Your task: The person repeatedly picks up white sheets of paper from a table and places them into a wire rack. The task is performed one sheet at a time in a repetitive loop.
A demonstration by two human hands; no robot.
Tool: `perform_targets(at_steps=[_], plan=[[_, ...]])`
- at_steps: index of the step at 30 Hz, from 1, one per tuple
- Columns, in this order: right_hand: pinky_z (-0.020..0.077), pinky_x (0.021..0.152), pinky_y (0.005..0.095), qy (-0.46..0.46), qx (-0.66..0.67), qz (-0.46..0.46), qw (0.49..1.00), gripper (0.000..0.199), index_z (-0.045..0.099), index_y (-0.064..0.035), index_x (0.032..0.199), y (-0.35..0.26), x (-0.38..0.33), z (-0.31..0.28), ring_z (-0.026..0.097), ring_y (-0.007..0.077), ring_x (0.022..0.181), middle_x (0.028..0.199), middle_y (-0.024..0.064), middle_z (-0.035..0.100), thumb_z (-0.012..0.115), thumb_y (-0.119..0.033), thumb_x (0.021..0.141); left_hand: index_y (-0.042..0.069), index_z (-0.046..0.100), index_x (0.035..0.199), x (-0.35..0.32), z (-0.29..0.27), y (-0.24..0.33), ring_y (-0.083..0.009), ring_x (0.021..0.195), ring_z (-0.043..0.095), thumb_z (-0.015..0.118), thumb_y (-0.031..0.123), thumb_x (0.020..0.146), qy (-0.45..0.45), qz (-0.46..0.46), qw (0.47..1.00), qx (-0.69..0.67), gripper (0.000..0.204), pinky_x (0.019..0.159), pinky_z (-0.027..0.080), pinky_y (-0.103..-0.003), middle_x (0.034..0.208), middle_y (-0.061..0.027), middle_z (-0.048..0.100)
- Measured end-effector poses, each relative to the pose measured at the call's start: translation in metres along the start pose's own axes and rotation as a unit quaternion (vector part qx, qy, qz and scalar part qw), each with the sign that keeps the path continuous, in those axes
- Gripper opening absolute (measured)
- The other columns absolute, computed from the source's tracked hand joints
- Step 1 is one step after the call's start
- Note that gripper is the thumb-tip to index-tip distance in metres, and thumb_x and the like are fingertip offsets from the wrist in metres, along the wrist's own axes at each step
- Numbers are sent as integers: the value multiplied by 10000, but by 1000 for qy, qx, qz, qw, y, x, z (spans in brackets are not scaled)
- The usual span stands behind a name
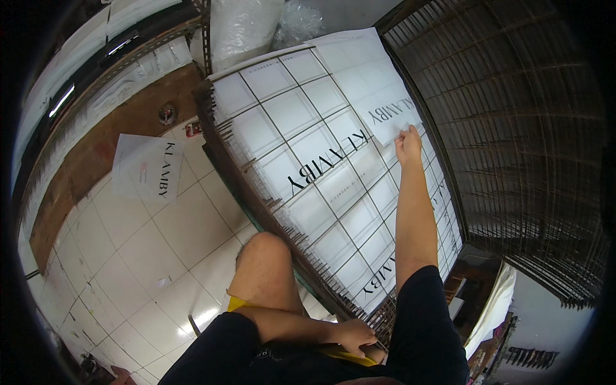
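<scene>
My right hand (pixel 409 142) reaches out over a wire drying rack (pixel 224 147) and pinches the near edge of a white translucent sheet (pixel 369 83) with black lettering. That sheet lies on top of the wire grid at the rack's far end. Beneath the wires are more white printed sheets (pixel 343 192), spread in layers. My left hand (pixel 356 335) is low by my lap, beside the rack's near corner. Its fingers are bent and partly hidden, and I cannot see anything held in it.
Several raised wire shelves (pixel 526 128) lean up along the right. Another printed sheet (pixel 149 168) lies on the tiled floor (pixel 141 237) at left, near a tape roll (pixel 167 114). Clear plastic bags (pixel 244 32) stand behind the rack. My bent knee (pixel 264 260) is close to its left edge.
</scene>
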State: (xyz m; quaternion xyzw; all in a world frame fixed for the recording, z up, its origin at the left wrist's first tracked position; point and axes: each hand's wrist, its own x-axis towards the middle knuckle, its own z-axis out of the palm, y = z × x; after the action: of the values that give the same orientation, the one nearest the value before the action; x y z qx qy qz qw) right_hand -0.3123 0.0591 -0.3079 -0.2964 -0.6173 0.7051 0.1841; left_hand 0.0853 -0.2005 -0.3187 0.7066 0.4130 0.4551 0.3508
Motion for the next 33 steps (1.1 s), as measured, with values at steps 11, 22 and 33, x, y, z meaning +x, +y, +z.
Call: perform_targets(at_steps=[11, 22, 33], plan=[[393, 805, 335, 32, -70, 14, 997, 654, 282, -11, 1410, 1, 6, -19, 446, 227, 1006, 1174, 183, 438, 437, 47, 777, 4, 557, 876, -4, -9, 4, -329, 846, 599, 678, 421, 678, 20, 7, 999, -24, 477, 704, 478, -424, 874, -154, 585], [370, 629, 259, 45, -68, -5, 997, 654, 316, -13, 1395, 1, 8, -21, 449, 161, 860, 1352, 215, 366, 447, 62, 759, 12, 560, 873, -4, -5, 2, -327, 817, 609, 687, 372, 667, 22, -1, 1000, -19, 434, 690, 485, -420, 841, -155, 596], [281, 421, 256, 62, -75, -14, 995, 631, 317, 54, 1371, -3, 1, -12, 356, 96, 509, 783, 72, 484, 433, 85, 751, 23, 563, 820, -5, -6, 3, -327, 748, 612, 693, 381, 655, 30, -8, 999, -34, 415, 637, 482, -421, 787, -144, 595]])
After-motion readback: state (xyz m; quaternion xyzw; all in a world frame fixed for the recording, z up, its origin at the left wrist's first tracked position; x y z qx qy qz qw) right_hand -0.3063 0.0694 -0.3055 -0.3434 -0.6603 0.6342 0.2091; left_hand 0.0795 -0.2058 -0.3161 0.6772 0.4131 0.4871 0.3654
